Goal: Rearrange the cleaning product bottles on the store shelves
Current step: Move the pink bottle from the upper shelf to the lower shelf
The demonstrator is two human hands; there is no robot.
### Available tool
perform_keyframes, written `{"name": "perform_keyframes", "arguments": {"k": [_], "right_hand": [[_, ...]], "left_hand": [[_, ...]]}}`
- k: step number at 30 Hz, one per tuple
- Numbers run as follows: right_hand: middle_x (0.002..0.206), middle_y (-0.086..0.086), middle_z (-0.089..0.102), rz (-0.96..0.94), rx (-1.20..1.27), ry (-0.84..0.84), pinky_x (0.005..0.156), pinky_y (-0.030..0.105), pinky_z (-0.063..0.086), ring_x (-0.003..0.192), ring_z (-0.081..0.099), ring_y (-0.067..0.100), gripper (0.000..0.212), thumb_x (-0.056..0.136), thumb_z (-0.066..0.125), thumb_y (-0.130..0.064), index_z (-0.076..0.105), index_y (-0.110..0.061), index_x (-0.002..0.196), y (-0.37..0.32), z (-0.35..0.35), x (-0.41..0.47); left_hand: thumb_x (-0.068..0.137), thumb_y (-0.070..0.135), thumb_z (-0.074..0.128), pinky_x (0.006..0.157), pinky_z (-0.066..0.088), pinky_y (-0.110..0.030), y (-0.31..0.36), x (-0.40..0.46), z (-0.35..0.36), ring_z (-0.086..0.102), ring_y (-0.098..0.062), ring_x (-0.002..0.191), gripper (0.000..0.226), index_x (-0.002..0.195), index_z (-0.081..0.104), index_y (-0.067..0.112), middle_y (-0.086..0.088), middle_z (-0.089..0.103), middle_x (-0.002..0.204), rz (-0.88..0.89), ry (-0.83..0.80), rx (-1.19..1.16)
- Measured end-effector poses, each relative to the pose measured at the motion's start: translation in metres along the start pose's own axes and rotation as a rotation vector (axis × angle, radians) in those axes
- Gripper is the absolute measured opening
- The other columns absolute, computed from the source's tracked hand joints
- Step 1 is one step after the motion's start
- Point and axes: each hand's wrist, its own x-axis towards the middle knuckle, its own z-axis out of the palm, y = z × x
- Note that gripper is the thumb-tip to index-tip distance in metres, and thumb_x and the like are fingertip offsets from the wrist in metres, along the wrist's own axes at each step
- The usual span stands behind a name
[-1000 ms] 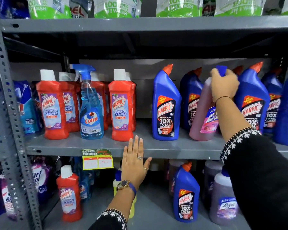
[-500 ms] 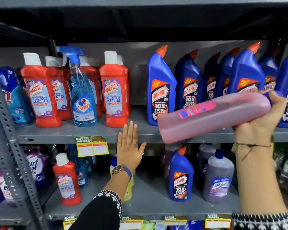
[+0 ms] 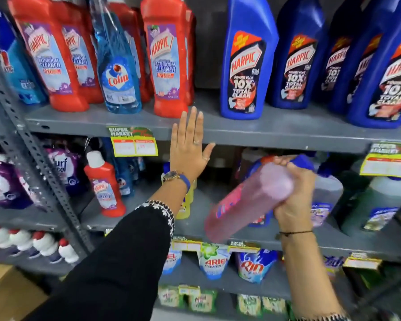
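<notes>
The pink bottle [image 3: 250, 200] is off the shelves, tilted with its blue cap up and to the right and its base down and left, in front of the middle shelf's front edge [image 3: 333, 239]. The right hand [image 3: 294, 193] grips it round the neck and shoulder, fingers closed tight. It is blurred, so its label cannot be read.

Behind it on the middle shelf stand pale bottles with blue caps [image 3: 324, 195] and a dark green one [image 3: 375, 205], seemingly its own kind, so the placing looks close but not done: the bottle is not yet set down or upright.

The left hand [image 3: 190, 149] holds nothing, flat and fingers spread, against the front edge of the upper shelf [image 3: 287, 135], beside a price tag [image 3: 133, 142].

On the upper shelf the blue Harpic bottles [image 3: 245, 63] stand in a row towards the right end, and the red Harpic bottles [image 3: 167, 59] towards the left, with a Colin spray bottle [image 3: 117, 70] among the red, which may need moving.
</notes>
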Motion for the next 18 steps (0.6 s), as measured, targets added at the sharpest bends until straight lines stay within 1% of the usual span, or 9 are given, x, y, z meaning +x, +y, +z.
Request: {"name": "perform_keyframes", "arguments": {"k": [1,3,5,7,9,12,14,16,18], "right_hand": [[0.056,-0.013,0.061,-0.04,-0.065,0.019,0.066,0.027,0.041,0.059,0.052,0.005,0.011,0.065,0.057,-0.012,0.061,-0.021,0.061,0.009,0.005,-0.004],[0.063,-0.007,0.062,-0.089,-0.224,0.115,0.07,0.03,0.043,0.065,0.051,0.01,0.013,0.068,0.055,-0.01,0.063,-0.02,0.068,0.033,0.016,-0.009],[0.069,0.005,0.06,-0.132,-0.342,0.205,0.074,0.039,0.045,0.07,0.051,0.018,0.005,0.07,0.059,-0.016,0.062,-0.013,0.074,0.056,0.025,-0.015],[0.068,0.002,0.056,-0.208,-0.491,0.254,0.075,0.045,0.044,0.072,0.051,0.025,0.012,0.071,0.06,-0.027,0.057,-0.016,0.074,0.074,0.033,-0.012],[0.068,-0.004,0.052,-0.261,-0.647,0.245,0.073,0.043,0.04,0.074,0.05,0.029,0.017,0.071,0.058,-0.034,0.053,-0.018,0.073,0.088,0.042,-0.009],[0.077,0.007,0.062,-0.256,-0.826,0.223,0.079,0.043,0.038,0.084,0.053,0.032,0.023,0.073,0.058,-0.033,0.055,-0.011,0.078,0.107,0.054,-0.003],[0.083,0.01,0.064,-0.241,-0.88,0.231,0.083,0.044,0.038,0.089,0.054,0.033,0.025,0.076,0.059,-0.032,0.056,-0.008,0.081,0.117,0.057,0.003],[0.082,0.011,0.063,-0.248,-0.932,0.226,0.084,0.045,0.039,0.089,0.055,0.033,0.024,0.077,0.06,-0.031,0.057,-0.008,0.082,0.124,0.06,0.008],[0.081,0.011,0.062,-0.259,-0.984,0.2,0.084,0.046,0.039,0.087,0.054,0.032,0.023,0.078,0.06,-0.031,0.057,-0.009,0.082,0.132,0.063,0.011]], "left_hand": [[0.093,0.042,0.042,0.117,-0.002,-0.035,0.0,0.0,0.001,0.019,-0.033,0.139,0.069,0.145,0.021,0.003,-0.019,0.033,0.149,-0.001,0.004,0.003],[0.092,0.042,0.043,0.117,-0.002,-0.036,-0.001,0.0,0.004,0.017,-0.032,0.139,0.069,0.145,0.021,0.004,-0.019,0.033,0.149,-0.008,0.017,0.008],[0.091,0.042,0.043,0.117,0.0,-0.036,-0.001,0.0,0.005,0.017,-0.033,0.139,0.069,0.145,0.022,0.004,-0.02,0.034,0.148,-0.006,0.034,0.012],[0.091,0.042,0.043,0.117,0.001,-0.037,-0.001,0.0,0.007,0.017,-0.033,0.139,0.069,0.145,0.022,0.005,-0.02,0.036,0.147,0.002,0.049,0.024],[0.092,0.042,0.043,0.117,0.003,-0.038,-0.001,-0.001,0.009,0.018,-0.033,0.139,0.068,0.145,0.022,0.005,-0.019,0.037,0.147,0.004,0.06,0.028],[0.092,0.042,0.041,0.118,0.003,-0.038,-0.001,-0.001,0.011,0.019,-0.034,0.138,0.066,0.144,0.023,0.005,-0.02,0.038,0.146,0.009,0.078,0.028],[0.093,0.042,0.04,0.118,0.002,-0.038,-0.003,0.0,0.013,0.018,-0.034,0.138,0.065,0.144,0.024,0.004,-0.02,0.038,0.145,0.015,0.088,0.031],[0.094,0.043,0.039,0.118,0.002,-0.038,-0.003,0.0,0.014,0.017,-0.033,0.139,0.064,0.144,0.025,0.005,-0.019,0.038,0.145,0.021,0.092,0.029],[0.098,0.046,0.03,0.118,0.003,-0.038,-0.003,0.0,0.015,0.017,-0.033,0.139,0.062,0.144,0.025,0.004,-0.018,0.038,0.145,0.025,0.093,0.029]]}}
